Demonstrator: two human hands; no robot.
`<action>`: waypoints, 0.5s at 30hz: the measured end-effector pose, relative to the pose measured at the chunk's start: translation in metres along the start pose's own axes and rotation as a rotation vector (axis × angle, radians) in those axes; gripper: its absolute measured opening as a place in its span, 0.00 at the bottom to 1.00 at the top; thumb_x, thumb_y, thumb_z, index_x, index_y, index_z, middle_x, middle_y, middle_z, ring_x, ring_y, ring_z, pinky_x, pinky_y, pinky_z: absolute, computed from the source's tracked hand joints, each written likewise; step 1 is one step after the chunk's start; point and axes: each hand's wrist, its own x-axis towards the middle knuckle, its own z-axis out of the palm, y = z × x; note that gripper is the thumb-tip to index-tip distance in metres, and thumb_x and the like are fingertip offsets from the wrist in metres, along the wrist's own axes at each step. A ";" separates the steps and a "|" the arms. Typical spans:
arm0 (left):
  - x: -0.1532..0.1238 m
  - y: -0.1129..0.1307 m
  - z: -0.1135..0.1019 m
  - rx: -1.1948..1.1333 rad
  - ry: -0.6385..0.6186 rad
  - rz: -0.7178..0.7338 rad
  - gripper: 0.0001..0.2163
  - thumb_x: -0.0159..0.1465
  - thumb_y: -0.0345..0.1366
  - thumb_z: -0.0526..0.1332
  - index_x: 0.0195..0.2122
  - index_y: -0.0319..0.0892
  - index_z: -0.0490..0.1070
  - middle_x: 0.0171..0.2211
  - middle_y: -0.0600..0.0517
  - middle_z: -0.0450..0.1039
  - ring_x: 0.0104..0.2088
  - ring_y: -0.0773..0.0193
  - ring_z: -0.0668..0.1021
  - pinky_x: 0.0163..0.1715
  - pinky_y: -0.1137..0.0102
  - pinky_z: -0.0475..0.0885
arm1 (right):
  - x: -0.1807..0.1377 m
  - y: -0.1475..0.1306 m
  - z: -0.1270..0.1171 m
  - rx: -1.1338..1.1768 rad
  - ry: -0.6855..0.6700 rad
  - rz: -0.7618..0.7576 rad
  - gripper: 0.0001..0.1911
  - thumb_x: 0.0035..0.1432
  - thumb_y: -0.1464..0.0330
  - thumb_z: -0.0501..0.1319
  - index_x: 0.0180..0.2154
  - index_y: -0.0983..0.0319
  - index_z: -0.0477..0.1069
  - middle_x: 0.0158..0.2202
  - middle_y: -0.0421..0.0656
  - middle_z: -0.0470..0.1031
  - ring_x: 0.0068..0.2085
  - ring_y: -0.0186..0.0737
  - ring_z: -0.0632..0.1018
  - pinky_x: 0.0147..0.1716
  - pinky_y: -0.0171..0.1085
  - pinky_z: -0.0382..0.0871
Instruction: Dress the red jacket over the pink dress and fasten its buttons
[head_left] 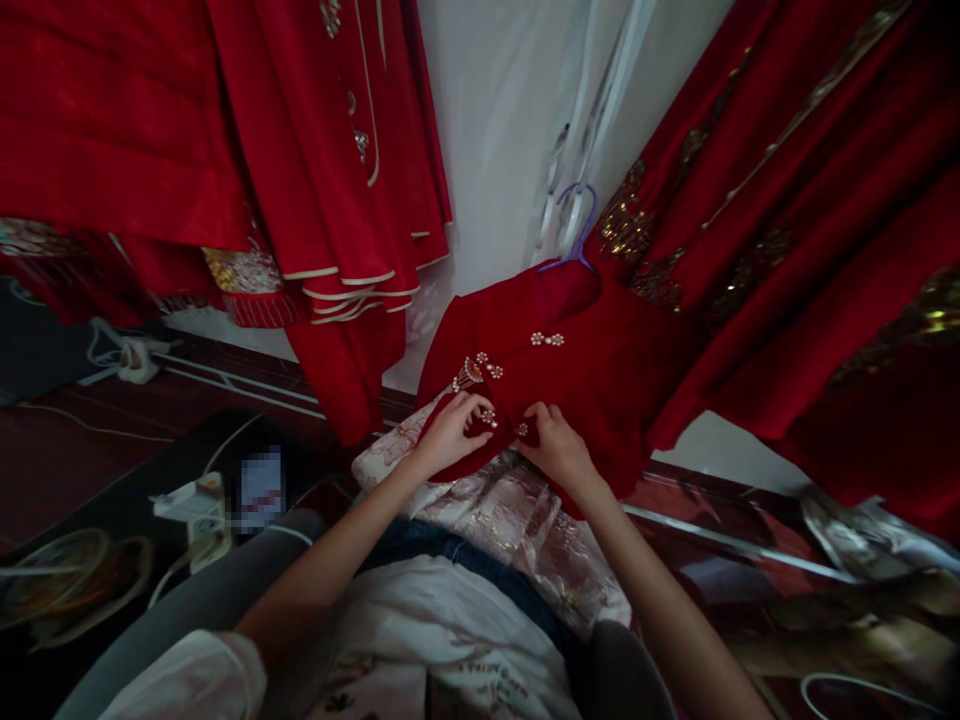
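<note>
A red garment with pearl-bead fastenings hangs on a purple hanger in front of me. My left hand pinches the garment's front edge beside a bead fastening, fingers closed on the cloth. My right hand grips the facing edge right next to it, fingers curled on the fabric at another small fastening. The two hands almost touch. Under the red garment a pale brocade cloth lies over my lap.
Red embroidered robes hang at the left and at the right, with a white wall between them. On the dark floor at the left lie a white power strip and cables. More clutter sits at the lower right.
</note>
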 end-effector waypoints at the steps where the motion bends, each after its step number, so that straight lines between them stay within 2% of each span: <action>1: 0.000 0.002 0.003 0.073 0.016 0.054 0.14 0.58 0.33 0.64 0.46 0.46 0.71 0.39 0.51 0.69 0.38 0.64 0.74 0.41 0.69 0.71 | -0.004 0.000 0.001 -0.055 0.008 0.001 0.16 0.48 0.73 0.64 0.41 0.60 0.67 0.40 0.46 0.70 0.36 0.39 0.74 0.29 0.33 0.64; 3: 0.002 0.003 0.007 0.160 0.033 0.133 0.12 0.60 0.31 0.62 0.45 0.46 0.73 0.40 0.51 0.68 0.41 0.63 0.73 0.45 0.67 0.70 | -0.008 -0.001 0.003 -0.075 0.030 -0.006 0.15 0.48 0.74 0.62 0.40 0.60 0.66 0.40 0.45 0.70 0.35 0.38 0.74 0.28 0.33 0.63; 6: 0.004 0.000 0.011 0.154 0.030 0.154 0.08 0.64 0.33 0.58 0.42 0.45 0.75 0.37 0.50 0.70 0.38 0.65 0.74 0.42 0.69 0.70 | -0.006 0.003 0.003 0.150 0.008 0.032 0.12 0.48 0.75 0.62 0.36 0.60 0.64 0.33 0.40 0.71 0.30 0.35 0.73 0.29 0.33 0.64; 10: -0.001 0.002 0.014 0.064 0.098 0.031 0.07 0.62 0.34 0.61 0.40 0.44 0.77 0.33 0.51 0.74 0.31 0.67 0.76 0.34 0.73 0.72 | -0.003 0.004 -0.001 0.490 -0.052 0.105 0.15 0.44 0.68 0.68 0.34 0.60 0.66 0.26 0.36 0.71 0.29 0.35 0.74 0.29 0.33 0.67; 12: -0.003 0.006 0.017 -0.018 0.138 -0.063 0.06 0.59 0.32 0.63 0.37 0.43 0.77 0.31 0.51 0.76 0.30 0.67 0.77 0.32 0.73 0.73 | -0.003 -0.002 0.000 0.547 -0.021 0.131 0.17 0.42 0.65 0.70 0.35 0.61 0.68 0.26 0.38 0.72 0.29 0.36 0.75 0.30 0.34 0.69; 15: -0.003 0.012 0.022 -0.180 0.180 -0.196 0.06 0.56 0.29 0.63 0.35 0.40 0.77 0.31 0.50 0.79 0.31 0.66 0.80 0.34 0.72 0.76 | 0.001 -0.018 0.008 0.591 0.060 0.151 0.16 0.43 0.67 0.68 0.35 0.61 0.69 0.27 0.38 0.73 0.28 0.35 0.75 0.30 0.35 0.71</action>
